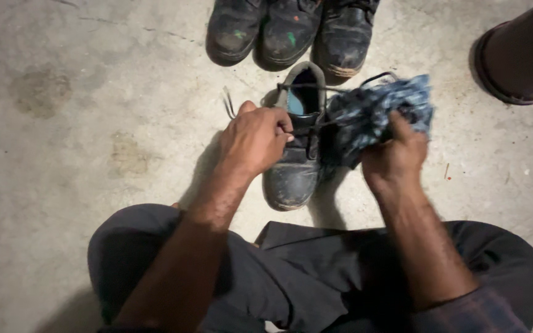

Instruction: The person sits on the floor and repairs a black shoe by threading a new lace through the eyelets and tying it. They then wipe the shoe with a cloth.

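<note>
On bare concrete, left hand (255, 139) pinches boot (295, 161) laces; right hand (395, 157) clutches blue cloth (374, 114).

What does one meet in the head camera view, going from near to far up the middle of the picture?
Dark trousers → left hand and right hand, level with each other → blue patterned cloth → row of three dark boots on the concrete floor.
</note>
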